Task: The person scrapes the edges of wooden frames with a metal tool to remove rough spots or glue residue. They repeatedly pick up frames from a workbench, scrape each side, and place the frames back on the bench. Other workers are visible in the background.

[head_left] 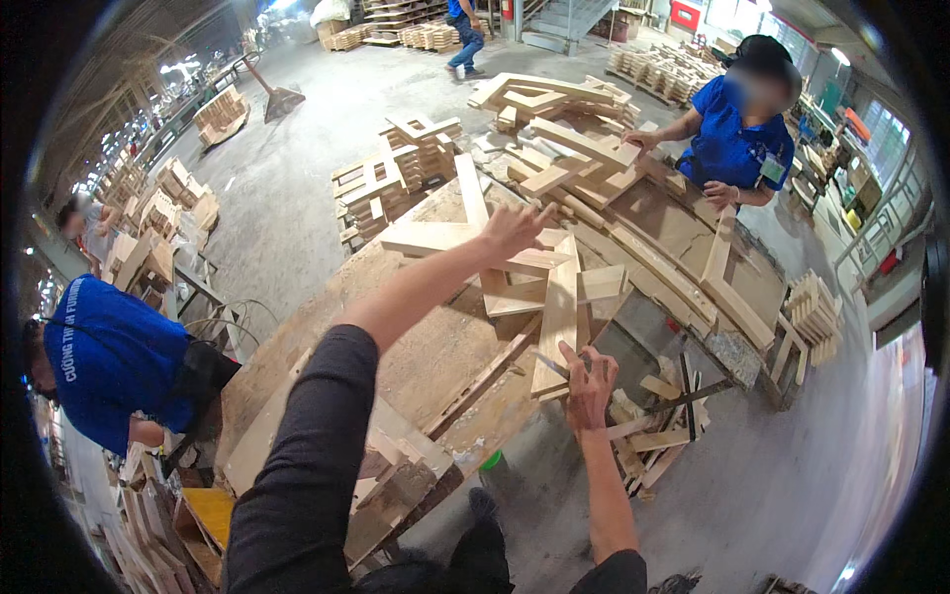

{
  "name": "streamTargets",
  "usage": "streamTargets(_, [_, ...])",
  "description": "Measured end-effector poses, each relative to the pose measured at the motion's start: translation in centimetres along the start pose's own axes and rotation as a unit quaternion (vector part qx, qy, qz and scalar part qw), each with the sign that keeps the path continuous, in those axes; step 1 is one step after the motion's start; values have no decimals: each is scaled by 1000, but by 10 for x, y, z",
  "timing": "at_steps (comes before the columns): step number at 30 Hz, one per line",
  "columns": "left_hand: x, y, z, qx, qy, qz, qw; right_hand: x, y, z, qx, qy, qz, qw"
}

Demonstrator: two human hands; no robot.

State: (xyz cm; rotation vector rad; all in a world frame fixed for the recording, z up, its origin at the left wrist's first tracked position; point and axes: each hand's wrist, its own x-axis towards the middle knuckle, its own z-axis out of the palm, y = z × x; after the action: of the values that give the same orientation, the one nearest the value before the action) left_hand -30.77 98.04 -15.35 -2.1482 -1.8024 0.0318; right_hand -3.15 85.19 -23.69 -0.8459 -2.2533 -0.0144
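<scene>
A pale wooden frame of joined flat pieces (560, 307) lies on the workbench (327, 307) in front of me. My left hand (513, 234) reaches over its far part, fingers partly stretched and apart, with nothing seen in them. At the near end of the frame's long board, my right hand (590, 384) is closed on a thin, greyish, blade-like tool (551, 364). The tool lies across the board's top face; its exact kind is too small to tell. Another board (472, 193) slants away beyond my left hand.
Across the bench, a co-worker in blue (742, 129) handles frame pieces (584, 148). Another blue-shirted person (114, 356) bends at the left. Stacked frames (396, 173) stand beyond the bench, and wood pieces (653, 426) sit below its right edge. Someone walks (465, 35) at the back.
</scene>
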Motion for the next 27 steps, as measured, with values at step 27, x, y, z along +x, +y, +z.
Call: streamTargets(27, [-627, 25, -224, -102, 16, -374, 922, -3, 39, 37, -112, -56, 59, 990])
